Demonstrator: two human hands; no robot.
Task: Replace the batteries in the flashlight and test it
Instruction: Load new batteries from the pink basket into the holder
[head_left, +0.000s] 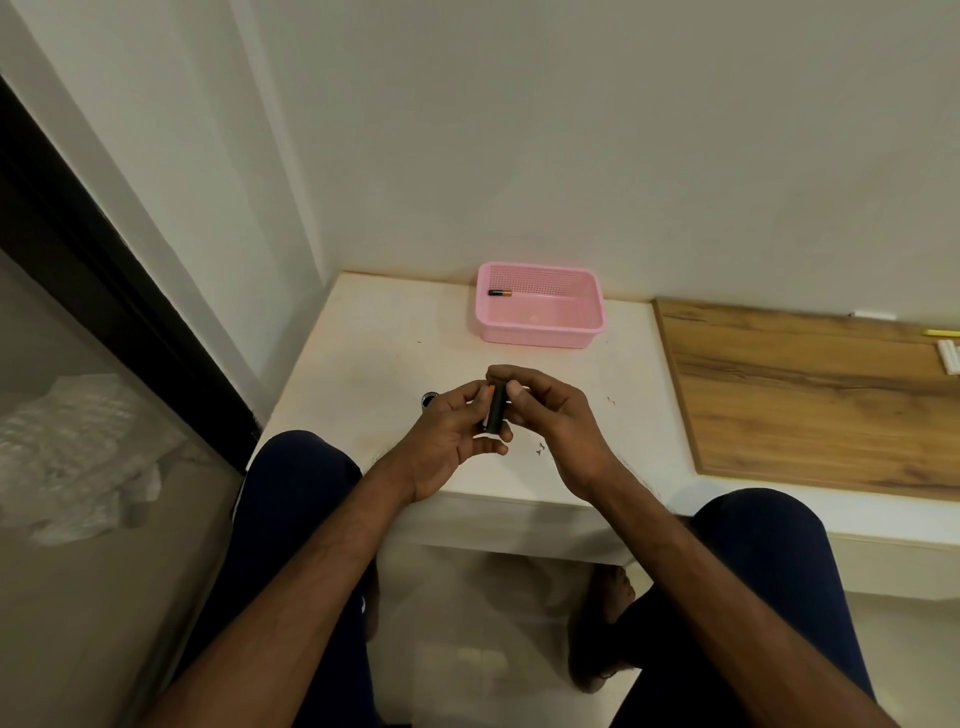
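white table (374, 332): both hands' grip on black flashlight (496, 413), near pink basket (540, 332).

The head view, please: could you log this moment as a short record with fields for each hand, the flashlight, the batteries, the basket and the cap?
left hand: grips the flashlight from the left
right hand: holds the flashlight from the right
flashlight: black tube, roughly upright, held above the table
battery at flashlight: only an orange tip shows at the top end
spare battery: lies in the pink basket, far left corner
cap: small dark round part on the table, left of the hands
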